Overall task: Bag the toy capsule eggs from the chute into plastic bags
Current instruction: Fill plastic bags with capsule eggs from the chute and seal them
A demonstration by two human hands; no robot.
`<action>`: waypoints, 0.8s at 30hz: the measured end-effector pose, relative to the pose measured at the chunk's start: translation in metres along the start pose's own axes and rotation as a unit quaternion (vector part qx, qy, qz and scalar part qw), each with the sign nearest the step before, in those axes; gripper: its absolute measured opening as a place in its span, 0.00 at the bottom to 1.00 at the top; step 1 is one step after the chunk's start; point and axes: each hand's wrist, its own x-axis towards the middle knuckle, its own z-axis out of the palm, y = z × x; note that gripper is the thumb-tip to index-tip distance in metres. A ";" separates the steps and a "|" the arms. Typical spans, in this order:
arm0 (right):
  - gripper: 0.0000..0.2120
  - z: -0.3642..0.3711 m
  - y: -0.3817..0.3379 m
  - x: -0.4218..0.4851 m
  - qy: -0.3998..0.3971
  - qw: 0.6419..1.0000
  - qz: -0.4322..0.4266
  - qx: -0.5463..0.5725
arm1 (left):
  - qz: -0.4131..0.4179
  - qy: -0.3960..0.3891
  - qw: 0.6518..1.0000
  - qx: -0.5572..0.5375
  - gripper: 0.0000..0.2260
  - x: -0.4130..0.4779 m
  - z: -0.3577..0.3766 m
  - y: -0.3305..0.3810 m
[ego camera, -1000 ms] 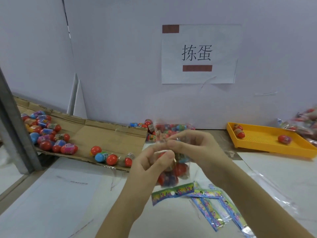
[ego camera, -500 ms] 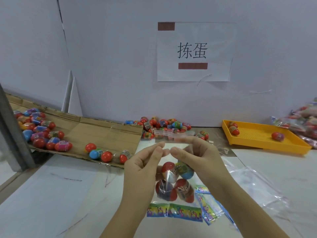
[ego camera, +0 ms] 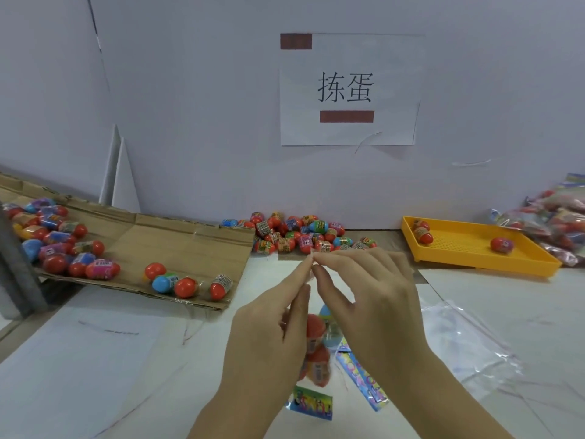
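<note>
A clear plastic bag holding several red and blue capsule eggs hangs between my hands over the white table, its printed header card at the bottom. My left hand and my right hand both pinch the bag's top edge with thumb and fingertips, close together. A cardboard chute slopes in from the left with loose eggs on it. More eggs lie piled against the back wall.
A yellow tray with three eggs stands at the right, and filled bags are heaped beyond it. Empty clear bags and printed header cards lie on the table at my right. A grey post stands at the far left.
My hands have drawn together at the bag's top edge, fingertips almost meeting. The bag hangs narrower and lower between them, and the view has shifted slightly right.
</note>
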 end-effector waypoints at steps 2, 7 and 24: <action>0.09 0.000 0.001 0.000 0.007 1.000 -0.013 -0.017 | 0.022 -0.007 0.999 0.031 0.15 0.000 -0.001 -0.002; 0.07 -0.001 0.002 0.001 0.031 0.999 -0.018 -0.039 | 0.061 -0.013 0.995 0.075 0.18 0.000 -0.004 -0.004; 0.02 -0.024 0.051 0.017 0.064 0.984 0.120 0.113 | -0.118 -0.033 0.989 -0.083 0.18 0.006 -0.007 -0.007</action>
